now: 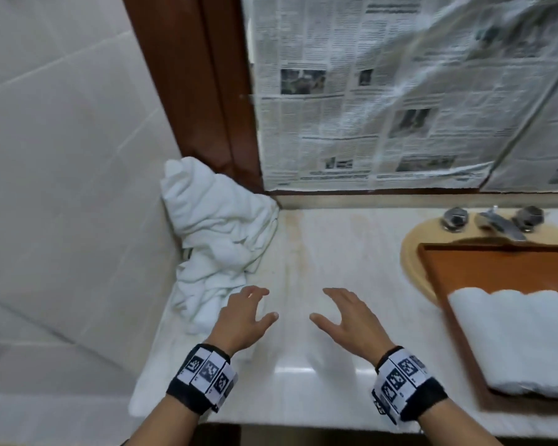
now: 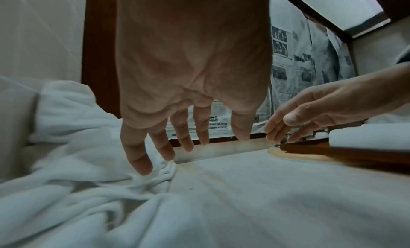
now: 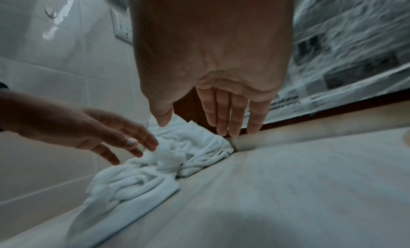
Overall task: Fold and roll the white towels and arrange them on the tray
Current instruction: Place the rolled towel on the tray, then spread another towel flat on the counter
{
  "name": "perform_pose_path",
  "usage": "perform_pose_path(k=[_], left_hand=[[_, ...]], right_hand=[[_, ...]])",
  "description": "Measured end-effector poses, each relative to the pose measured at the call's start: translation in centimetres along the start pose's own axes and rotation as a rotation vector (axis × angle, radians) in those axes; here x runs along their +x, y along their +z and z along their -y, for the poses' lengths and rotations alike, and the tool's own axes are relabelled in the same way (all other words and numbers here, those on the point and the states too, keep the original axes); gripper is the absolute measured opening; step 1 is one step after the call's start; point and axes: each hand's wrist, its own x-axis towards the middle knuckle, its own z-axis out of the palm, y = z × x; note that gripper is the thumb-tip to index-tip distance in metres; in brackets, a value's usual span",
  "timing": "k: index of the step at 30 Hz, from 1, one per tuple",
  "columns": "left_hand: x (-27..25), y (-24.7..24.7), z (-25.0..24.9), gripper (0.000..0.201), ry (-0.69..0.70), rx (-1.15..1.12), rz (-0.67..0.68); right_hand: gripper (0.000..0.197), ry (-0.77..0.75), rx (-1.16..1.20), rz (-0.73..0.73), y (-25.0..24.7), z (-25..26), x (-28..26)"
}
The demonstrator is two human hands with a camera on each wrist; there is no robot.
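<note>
Hovering empty with fingers spread, left hand (image 1: 245, 317) and right hand (image 1: 342, 320) sit over the counter (image 1: 335, 252); crumpled towels (image 1: 219, 239) heaped in the left corner, rolled towels (image 1: 522, 336) on tray (image 1: 448, 272). Risk: snatching the tangled heap drags several at once

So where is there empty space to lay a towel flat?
The bare counter between the crumpled towel pile on the left and the tray on the right. Both hands hover open there. The tray's near part is crowded with rolled towels; its far part is bare.
</note>
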Motion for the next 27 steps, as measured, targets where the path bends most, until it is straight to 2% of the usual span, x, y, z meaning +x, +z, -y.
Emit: perform_pose_path(k=[7,10,13,16,21,24,27], left_hand=[[0.8,-2.0,7.4,0.065,-0.164,0.178,-0.098],[1.6,-1.8,9.6,0.065,-0.206,0.191,-0.114],[2.5,-1.2,11.1,0.059,-0.222,0.114,-0.138],[3.2,-0.9,11.9,0.045,-0.205,-0.035,-0.205],[2.6,-0.9,11.6,0.017,-0.235,-0.155,-0.263],[1.1,-1.0,10.2,0.011,-0.283,-0.224,-0.259],[-1.0,-1.5,8.4,0.011,-0.356,-0.167,-0.201]], right_hand=[[0.073,-0.021,0.006,0.169,7.8,5.1,6.1],[0.074,0.016,-0.03,0.21,10.7,6.5,9.1],[0.06,0.053,-0.099,0.197,12.8,7.5,11.3],[0.036,0.089,0.038,0.185,14.1,7.9,12.2],[0.008,0.089,0.246,0.099,13.6,7.0,10.1],[0.01,0.013,0.34,-0.008,11.2,6.0,8.0],[0.006,0.004,0.409,-0.126,7.7,4.2,5.7]])
